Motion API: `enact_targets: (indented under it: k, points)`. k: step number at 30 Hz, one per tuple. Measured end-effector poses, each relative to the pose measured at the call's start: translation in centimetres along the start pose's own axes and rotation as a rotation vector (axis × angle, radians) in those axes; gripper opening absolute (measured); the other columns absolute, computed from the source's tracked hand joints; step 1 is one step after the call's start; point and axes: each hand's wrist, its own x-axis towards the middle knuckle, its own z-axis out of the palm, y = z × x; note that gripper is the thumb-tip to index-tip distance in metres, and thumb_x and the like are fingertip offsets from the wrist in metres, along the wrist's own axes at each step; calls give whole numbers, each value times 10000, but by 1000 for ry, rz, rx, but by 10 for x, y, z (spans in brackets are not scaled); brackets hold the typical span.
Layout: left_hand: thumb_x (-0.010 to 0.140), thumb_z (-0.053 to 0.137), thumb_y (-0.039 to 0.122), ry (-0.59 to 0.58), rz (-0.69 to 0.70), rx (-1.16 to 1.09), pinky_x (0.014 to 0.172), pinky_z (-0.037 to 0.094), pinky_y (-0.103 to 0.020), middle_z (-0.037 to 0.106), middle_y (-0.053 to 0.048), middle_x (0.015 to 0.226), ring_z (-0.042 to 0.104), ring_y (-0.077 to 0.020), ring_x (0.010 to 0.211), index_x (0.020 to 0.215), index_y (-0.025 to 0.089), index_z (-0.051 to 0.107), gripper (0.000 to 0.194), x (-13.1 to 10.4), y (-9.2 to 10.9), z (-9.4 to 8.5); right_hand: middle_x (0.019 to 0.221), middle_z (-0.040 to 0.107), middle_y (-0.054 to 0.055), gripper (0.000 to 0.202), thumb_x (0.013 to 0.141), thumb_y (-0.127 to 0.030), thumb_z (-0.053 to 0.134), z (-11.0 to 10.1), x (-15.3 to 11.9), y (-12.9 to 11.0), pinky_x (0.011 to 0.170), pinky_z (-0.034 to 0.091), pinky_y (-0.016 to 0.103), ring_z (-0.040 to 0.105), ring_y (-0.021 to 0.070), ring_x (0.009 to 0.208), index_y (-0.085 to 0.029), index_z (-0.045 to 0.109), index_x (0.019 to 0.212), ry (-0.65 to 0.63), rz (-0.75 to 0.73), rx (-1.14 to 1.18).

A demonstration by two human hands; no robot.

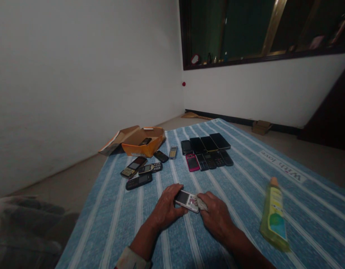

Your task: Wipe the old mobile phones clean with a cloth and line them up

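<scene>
My left hand (169, 204) grips the screen end of a silver-white keypad mobile phone (187, 200), fingers on its far edge and thumb on the near one. At the keypad end, my right hand (215, 213) pinches a small pale cloth (202, 204) that touches the phone. Both hands are low over the blue striped cloth (172, 239). Left of them lie a black keypad phone (139, 182), a phone with a round-ended keypad (150, 168) and a gold-and-brown phone (133, 167).
An orange cardboard box (141, 148) with its lid open holds a dark phone. Beside it are a small black phone (161, 156) and a gold phone (172, 152). Two rows of phones, one a pink phone (192, 163), lie beyond my hands. A yellow-green bottle (274, 218) lies at right.
</scene>
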Motion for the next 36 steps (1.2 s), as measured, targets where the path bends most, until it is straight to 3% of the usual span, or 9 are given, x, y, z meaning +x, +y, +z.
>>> enact_targets:
  k: [17,23,27,32,36]
  points:
    - [647,783,307,32,-14,-2,1050,425,-508,588,-133,1303,540,-324,1221,1263,206,558,663,3,3,-1,969,634,58,373,722,-61,499,3,1,-2,772,408,272,592,197,897,-197,645,1038,-6,2,-67]
    - [634,746,317,-82,-64,-145,1030,451,-475,612,-107,1290,580,-310,1174,1293,203,557,695,9,11,-25,951,658,46,343,710,-63,502,-2,5,-3,758,410,250,611,176,863,-200,669,978,-9,10,36]
    - [650,736,396,-124,-137,-243,1030,454,-491,644,-118,1268,591,-328,1175,1248,185,606,648,17,9,-43,902,681,43,344,690,-68,507,-17,-2,-6,733,408,239,623,170,824,-198,690,950,-34,-38,106]
    - [750,644,462,3,-159,-129,954,513,-502,690,-127,1181,643,-321,1093,1106,182,674,454,48,18,-42,805,684,5,266,680,-72,513,-51,-18,2,655,382,217,609,144,739,-213,696,811,-114,-135,204]
    - [786,587,335,40,54,99,933,522,-439,711,-67,1108,656,-269,1044,1085,211,660,331,108,58,-23,698,658,-28,204,708,-79,511,-76,-20,19,595,360,195,578,116,646,-201,673,683,-227,-125,330]
